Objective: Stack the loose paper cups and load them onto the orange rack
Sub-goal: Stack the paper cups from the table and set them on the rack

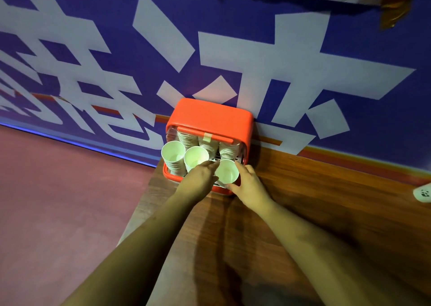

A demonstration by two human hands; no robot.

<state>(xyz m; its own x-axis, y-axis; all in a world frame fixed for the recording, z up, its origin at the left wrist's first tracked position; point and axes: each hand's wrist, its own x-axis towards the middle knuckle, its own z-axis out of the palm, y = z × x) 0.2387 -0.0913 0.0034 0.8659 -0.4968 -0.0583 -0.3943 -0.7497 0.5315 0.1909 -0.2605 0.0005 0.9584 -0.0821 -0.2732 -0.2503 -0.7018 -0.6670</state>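
Note:
An orange rack (pixel 210 117) stands on a wooden table (pixel 303 200) against the wall. Three stacks of white paper cups stand in its back row (pixel 207 141). In the front row stand a left stack (pixel 173 154), a middle stack (pixel 196 158) and a right stack (pixel 226 174). My left hand (pixel 201 177) and my right hand (pixel 248 185) grip the right stack from either side, fingers curled round its rim. The stack's lower part is hidden by my hands.
A blue wall with large white characters (pixel 256 61) rises right behind the rack. A red floor (pixel 58 200) lies left of the table's edge. A small white object (pixel 423 192) sits at the table's far right.

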